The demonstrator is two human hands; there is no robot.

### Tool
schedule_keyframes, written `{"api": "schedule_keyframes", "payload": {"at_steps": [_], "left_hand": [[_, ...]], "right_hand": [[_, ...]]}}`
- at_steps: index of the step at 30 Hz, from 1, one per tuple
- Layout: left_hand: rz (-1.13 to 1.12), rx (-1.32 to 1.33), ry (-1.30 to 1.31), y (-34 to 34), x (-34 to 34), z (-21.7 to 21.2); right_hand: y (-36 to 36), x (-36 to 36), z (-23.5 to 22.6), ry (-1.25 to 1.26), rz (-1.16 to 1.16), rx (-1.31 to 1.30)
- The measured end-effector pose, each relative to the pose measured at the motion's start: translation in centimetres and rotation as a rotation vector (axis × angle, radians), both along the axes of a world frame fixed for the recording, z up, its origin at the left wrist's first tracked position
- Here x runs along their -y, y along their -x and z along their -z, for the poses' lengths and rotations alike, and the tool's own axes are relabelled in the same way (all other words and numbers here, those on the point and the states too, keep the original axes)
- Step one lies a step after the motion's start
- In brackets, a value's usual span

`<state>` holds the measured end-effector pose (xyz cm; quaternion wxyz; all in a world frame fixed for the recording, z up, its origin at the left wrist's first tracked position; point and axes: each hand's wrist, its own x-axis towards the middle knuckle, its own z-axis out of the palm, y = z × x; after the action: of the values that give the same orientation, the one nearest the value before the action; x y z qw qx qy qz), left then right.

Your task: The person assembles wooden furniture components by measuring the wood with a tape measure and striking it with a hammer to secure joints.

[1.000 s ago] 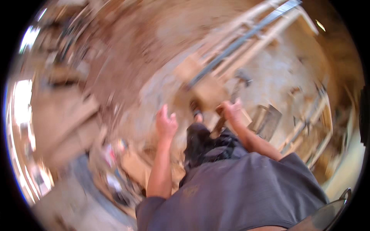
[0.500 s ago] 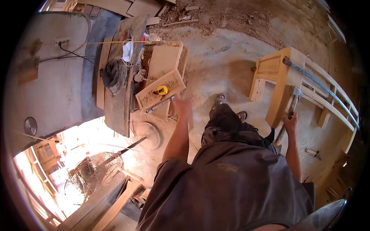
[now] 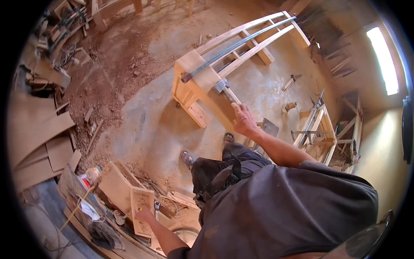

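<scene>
My right hand (image 3: 245, 121) is closed round the wooden handle of a hammer (image 3: 221, 85). The hammer's metal head lies against the end of a pale wooden furniture frame (image 3: 189, 64). At the lower left my left hand (image 3: 146, 215) reaches into a shallow wooden tray (image 3: 150, 197) of shavings. Its fingers are closed on a small yellow tape measure (image 3: 139, 210), mostly hidden by the hand. Beside the tray lies a metal tool (image 3: 157, 205) with a rounded end. A long bar clamp (image 3: 241, 43) lies along the frame.
Wooden boards (image 3: 36, 129) are stacked at the left, next to floor strewn with debris. A white face mask (image 3: 89, 210) and a dark cloth (image 3: 103, 233) lie on the bench at lower left. More clamped woodwork (image 3: 321, 129) stands to the right.
My view has swung to the right. The left hand has moved into the tray and closed on the tape measure. The right hand still holds the hammer.
</scene>
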<state>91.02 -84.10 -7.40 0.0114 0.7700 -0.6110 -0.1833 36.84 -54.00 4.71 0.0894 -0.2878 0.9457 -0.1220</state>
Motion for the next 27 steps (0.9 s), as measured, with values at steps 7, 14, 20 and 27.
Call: {"api": "schedule_keyframes", "payload": {"at_steps": [7,14,20,27], "left_hand": [[0.197,-0.664,0.002,22.3,-7.8,-10.4],[0.822,-1.075,0.229,46.3,-27.0,-16.2],[0.795,-1.198,-0.493,54.0,-35.8,-15.0],[0.643,-1.22,-0.988,62.2,-40.9,-17.0]], "right_hand": [[-4.0,4.4,-2.8,0.376,-0.137,0.994],[3.9,-2.6,-5.1,0.715,-0.012,1.5],[13.8,-16.0,-8.2,0.354,-0.198,0.99],[20.0,-25.4,-6.9,0.373,-0.272,0.751]]}}
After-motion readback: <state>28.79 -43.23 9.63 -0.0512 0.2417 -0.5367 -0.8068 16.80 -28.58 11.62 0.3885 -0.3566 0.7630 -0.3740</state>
